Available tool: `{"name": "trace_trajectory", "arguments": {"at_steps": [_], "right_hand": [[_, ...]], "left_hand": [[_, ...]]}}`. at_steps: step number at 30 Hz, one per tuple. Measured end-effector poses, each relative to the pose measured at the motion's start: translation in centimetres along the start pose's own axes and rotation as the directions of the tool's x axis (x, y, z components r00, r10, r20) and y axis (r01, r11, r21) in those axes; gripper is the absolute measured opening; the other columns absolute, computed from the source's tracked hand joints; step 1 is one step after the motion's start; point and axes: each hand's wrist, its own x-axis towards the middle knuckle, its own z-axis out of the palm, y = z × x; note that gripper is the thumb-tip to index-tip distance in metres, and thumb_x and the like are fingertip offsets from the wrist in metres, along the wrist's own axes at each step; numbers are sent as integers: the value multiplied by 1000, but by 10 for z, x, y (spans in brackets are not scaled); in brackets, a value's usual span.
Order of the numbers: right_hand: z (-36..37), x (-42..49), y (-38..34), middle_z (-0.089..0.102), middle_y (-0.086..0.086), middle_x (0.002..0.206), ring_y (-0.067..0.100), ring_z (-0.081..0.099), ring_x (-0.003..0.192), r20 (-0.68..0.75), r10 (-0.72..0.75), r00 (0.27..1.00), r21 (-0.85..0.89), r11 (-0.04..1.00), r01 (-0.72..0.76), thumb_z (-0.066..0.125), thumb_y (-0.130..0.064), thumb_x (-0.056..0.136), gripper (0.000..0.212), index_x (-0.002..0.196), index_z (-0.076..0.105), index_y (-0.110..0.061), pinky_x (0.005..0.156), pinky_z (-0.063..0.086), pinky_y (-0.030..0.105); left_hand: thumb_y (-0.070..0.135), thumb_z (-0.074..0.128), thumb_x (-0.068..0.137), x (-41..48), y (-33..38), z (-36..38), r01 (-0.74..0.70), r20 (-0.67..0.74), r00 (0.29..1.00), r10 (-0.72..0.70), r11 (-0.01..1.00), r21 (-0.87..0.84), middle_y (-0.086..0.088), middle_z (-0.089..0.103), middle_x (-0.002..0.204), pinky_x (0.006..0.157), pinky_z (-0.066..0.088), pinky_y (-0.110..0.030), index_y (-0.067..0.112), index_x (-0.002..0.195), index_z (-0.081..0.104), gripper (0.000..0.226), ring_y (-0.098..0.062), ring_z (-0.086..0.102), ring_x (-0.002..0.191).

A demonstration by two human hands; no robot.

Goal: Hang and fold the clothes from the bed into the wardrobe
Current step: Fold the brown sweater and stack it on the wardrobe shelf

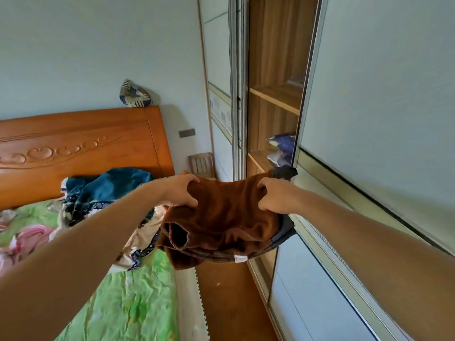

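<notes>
Both forearms reach forward. Left hand (181, 193) and right hand (273, 195) each grip the upper edge of the brown garment (229, 217), fingers curled into the cloth. It hangs in the air between bed and wardrobe.

Wardrobe (278, 45) open ahead, wooden shelves inside. Lower shelf holds two blue patterned bundles (283, 141), stacked.

Sliding door (381, 94) fills the right side, just beside my right arm. Bed (138, 303) on the left, green sheet. Teal garment (110, 185), patterned cloth and pink clothes (32, 237) heaped near the headboard (86, 143). Small wooden chair (202, 164) sits in the gap between headboard and wardrobe.

Garment: brown fleecy pile, sagging between my hands. Dark band and a white tag along the lower edge, one opening gaping at lower left.
</notes>
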Motion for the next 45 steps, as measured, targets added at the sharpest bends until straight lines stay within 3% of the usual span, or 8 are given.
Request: {"name": "trace_trajectory", "arguments": {"at_steps": [6, 10, 19, 21, 26, 31, 36, 45], "right_hand": [[-35, 57, -27, 64, 2, 104, 19, 65, 91, -68, -1, 998, 11, 1000, 2, 62, -19, 85, 47, 132, 55, -20, 85, 60, 36], [-56, 94, -45, 63, 4, 112, 22, 62, 99, -114, 10, 993, 41, 999, -5, 56, -13, 89, 42, 131, 57, -16, 88, 55, 34], [-125, 235, -54, 64, 9, 107, 21, 59, 87, -280, 119, 953, 56, 993, -108, 51, -16, 86, 35, 118, 62, -18, 88, 53, 38], [-147, 273, -52, 66, 14, 107, 26, 62, 87, -360, 158, 919, 94, 987, -132, 50, -13, 85, 36, 118, 65, -12, 85, 54, 40], [-210, 338, -48, 70, 13, 111, 28, 65, 96, -525, 268, 808, 151, 963, -222, 51, -11, 82, 35, 110, 71, -10, 91, 56, 42], [-249, 358, -23, 69, 8, 112, 28, 64, 100, -594, 398, 699, 162, 911, -380, 48, -14, 86, 34, 111, 72, -14, 94, 55, 44], [-266, 351, 13, 66, 8, 123, 30, 62, 110, -649, 482, 588, 185, 850, -493, 45, -18, 93, 36, 122, 67, -16, 97, 52, 42], [-299, 345, 67, 67, 9, 115, 33, 62, 102, -676, 632, 379, 324, 717, -617, 43, -18, 91, 33, 111, 70, -16, 91, 54, 40]], "left_hand": [[30, 79, 78, 43, -6, -52, 9, -55, 998, -12, 998, -68, -3, 52, 123, 65, 63, -41, 41, 136, 43, 70, -25, 66, 91], [26, 79, 78, 70, -4, -92, -1, -50, 999, -5, 993, -115, 0, 52, 116, 55, 61, -36, 41, 130, 47, 63, -26, 66, 89], [26, 80, 73, 242, 12, -195, -183, -68, 982, 177, 979, -93, -2, 60, 117, 69, 63, -44, 42, 120, 53, 56, -28, 69, 93], [29, 79, 72, 292, 25, -224, -249, -65, 967, 245, 967, -50, 0, 60, 119, 76, 63, -41, 44, 119, 53, 55, -24, 69, 94], [34, 75, 72, 384, 73, -289, -398, -45, 916, 398, 917, -2, 7, 59, 115, 65, 58, -25, 46, 120, 51, 55, -18, 65, 96], [24, 77, 79, 450, 129, -309, -520, 41, 852, 522, 853, -56, 0, 62, 119, 84, 61, -38, 36, 132, 52, 59, -22, 67, 102], [27, 79, 69, 482, 183, -300, -603, 119, 777, 619, 785, -146, -4, 64, 122, 78, 62, -39, 36, 130, 54, 66, -25, 69, 103], [17, 76, 85, 552, 284, -291, -665, 274, 658, 701, 712, -225, -6, 60, 130, 89, 59, -48, 37, 140, 49, 64, -29, 68, 107]]}}
